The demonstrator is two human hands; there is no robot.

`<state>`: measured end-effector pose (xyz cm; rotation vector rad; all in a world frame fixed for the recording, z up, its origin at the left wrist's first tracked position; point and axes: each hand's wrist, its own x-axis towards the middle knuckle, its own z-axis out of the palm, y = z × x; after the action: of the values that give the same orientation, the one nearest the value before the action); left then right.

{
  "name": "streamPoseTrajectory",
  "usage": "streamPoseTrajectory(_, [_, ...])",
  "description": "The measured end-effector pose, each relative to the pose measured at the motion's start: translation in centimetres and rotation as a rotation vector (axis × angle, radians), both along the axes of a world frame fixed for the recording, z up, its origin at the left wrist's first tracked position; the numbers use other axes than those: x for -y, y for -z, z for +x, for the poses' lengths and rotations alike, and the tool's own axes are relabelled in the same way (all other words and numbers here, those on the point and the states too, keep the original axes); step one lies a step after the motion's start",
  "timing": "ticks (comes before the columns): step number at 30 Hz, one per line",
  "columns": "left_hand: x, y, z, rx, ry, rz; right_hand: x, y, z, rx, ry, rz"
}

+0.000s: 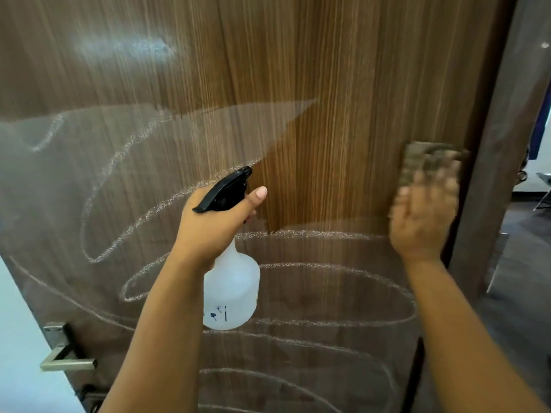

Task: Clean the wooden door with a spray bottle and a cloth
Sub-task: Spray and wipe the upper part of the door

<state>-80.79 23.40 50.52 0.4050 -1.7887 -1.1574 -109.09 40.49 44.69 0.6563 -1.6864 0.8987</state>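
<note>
The brown wooden door (328, 84) fills the view, with wet sweeping wipe marks over its left and lower parts and a dry patch in the middle. My left hand (214, 225) grips the neck of a white translucent spray bottle (231, 293) with a black trigger head, held upright close to the door. My right hand (423, 216), blurred by motion, presses a brownish checked cloth (429, 165) flat against the door near its right edge.
A metal lever handle (67, 357) sticks out at the door's lower left edge. The dark door frame (501, 144) runs down the right side. Beyond it lies a room with a dark floor and a chair leg (542, 198).
</note>
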Motion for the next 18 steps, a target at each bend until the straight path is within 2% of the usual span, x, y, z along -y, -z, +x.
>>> streamPoseTrajectory(2, [-0.1,0.5,0.0,0.009,0.005,0.025,-1.3,0.2,-0.6,0.107,-0.028,-0.098])
streamPoseTrajectory(5, [-0.5,0.8,-0.2,0.006,0.012,0.041,1.5,-0.6,2.3,0.286,-0.054,-0.307])
streamPoseTrajectory(6, [-0.7,0.9,-0.2,0.007,0.010,0.030,2.8,-0.5,3.9,0.290,-0.062,-0.310])
streamPoseTrajectory(7, [-0.9,1.0,-0.3,0.008,0.010,0.013,4.2,-0.2,5.5,0.216,-0.075,-0.210])
streamPoseTrajectory(10, [-1.4,0.9,-0.1,0.010,0.007,-0.016,6.3,0.2,7.9,-0.352,-0.177,0.499])
streamPoseTrajectory(11, [-1.4,0.8,0.1,0.004,0.010,-0.007,5.8,-1.1,6.7,-0.465,-0.183,0.587])
streamPoseTrajectory(12, [-1.3,0.6,0.3,-0.001,0.014,-0.001,4.9,-2.4,5.3,-0.487,-0.153,0.539])
streamPoseTrajectory(13, [-1.1,0.6,0.6,-0.007,0.018,-0.002,3.7,-3.4,3.6,-0.424,-0.109,0.412])
streamPoseTrajectory(15, [-0.7,0.5,1.5,-0.026,0.029,-0.025,0.7,-5.4,0.0,-0.182,-0.033,0.115])
streamPoseTrajectory(18, [-0.4,0.2,2.2,-0.015,0.034,-0.043,-1.9,-7.3,-2.5,0.099,-0.052,-0.130])
